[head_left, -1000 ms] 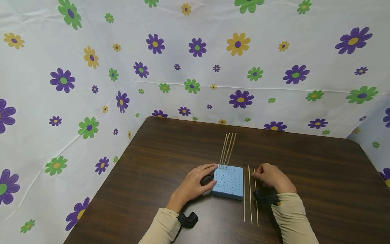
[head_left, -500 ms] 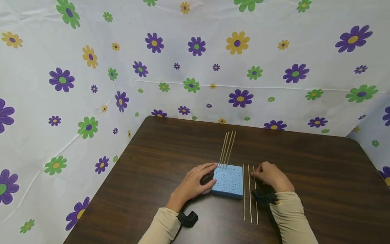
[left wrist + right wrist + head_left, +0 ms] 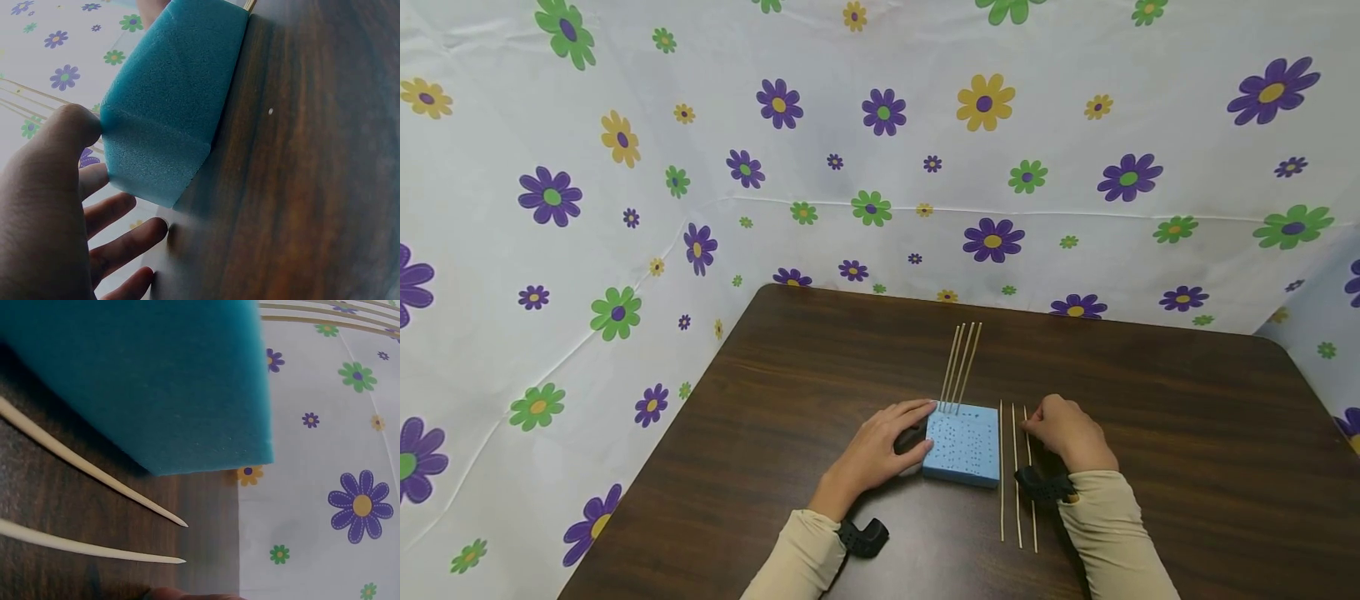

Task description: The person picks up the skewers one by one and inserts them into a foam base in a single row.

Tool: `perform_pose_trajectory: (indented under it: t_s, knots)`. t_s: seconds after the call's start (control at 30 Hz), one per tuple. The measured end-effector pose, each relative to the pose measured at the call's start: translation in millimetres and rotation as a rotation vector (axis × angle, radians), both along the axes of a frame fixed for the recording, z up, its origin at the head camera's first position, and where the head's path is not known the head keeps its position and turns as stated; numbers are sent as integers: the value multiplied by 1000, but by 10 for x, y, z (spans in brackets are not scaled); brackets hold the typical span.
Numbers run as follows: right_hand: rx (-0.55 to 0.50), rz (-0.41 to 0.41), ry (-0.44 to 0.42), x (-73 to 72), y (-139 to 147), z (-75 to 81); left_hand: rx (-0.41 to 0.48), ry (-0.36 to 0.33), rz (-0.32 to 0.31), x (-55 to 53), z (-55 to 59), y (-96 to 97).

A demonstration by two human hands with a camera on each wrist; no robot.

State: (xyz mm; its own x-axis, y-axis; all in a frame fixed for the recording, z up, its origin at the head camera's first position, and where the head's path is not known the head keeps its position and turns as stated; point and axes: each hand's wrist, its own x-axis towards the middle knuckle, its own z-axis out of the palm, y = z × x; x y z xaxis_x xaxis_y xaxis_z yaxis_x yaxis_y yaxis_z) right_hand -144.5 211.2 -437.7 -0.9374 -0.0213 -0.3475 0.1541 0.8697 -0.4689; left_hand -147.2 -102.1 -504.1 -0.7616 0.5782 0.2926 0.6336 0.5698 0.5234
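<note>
A light blue foam block (image 3: 962, 454) dotted with small holes lies on the table. Several thin wooden skewers (image 3: 958, 367) stand in its back edge. My left hand (image 3: 868, 454) rests against the block's left side, thumb and index finger touching it; in the left wrist view the other fingers spread loosely beside the blue foam (image 3: 169, 87). Three more skewers (image 3: 1017, 500) lie side by side right of the block. With thumb and fingertips my right hand (image 3: 1067, 429) pinches the rightmost one near its far end. The right wrist view shows two pointed tips (image 3: 169, 515) and a sliver of finger (image 3: 194, 595).
The dark wood table (image 3: 820, 358) has rounded far corners. Behind and to both sides hangs a white sheet (image 3: 880, 167) printed with flowers. A black wrist camera (image 3: 863, 540) is strapped to my left wrist, another (image 3: 1045, 485) to my right.
My right hand and wrist have shifted slightly left, fingertips staying at the rightmost skewer. The left hand and the block stay in place.
</note>
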Motion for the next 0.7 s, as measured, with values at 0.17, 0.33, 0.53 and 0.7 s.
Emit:
perform_pose_trajectory:
  t_s: [0.17,0.33,0.53,0.7]
  knots:
    - [31,-15,-3,1,-5,31,2,-6,0,0,1,0]
    - [46,-26,-18,10,7,65,4,-12,2,0,17,8]
    - [40,-26,-14,29,13,62,-4,-13,3,17,36,6]
    - [50,-23,5,49,3,59,0,-19,2,27,34,2]
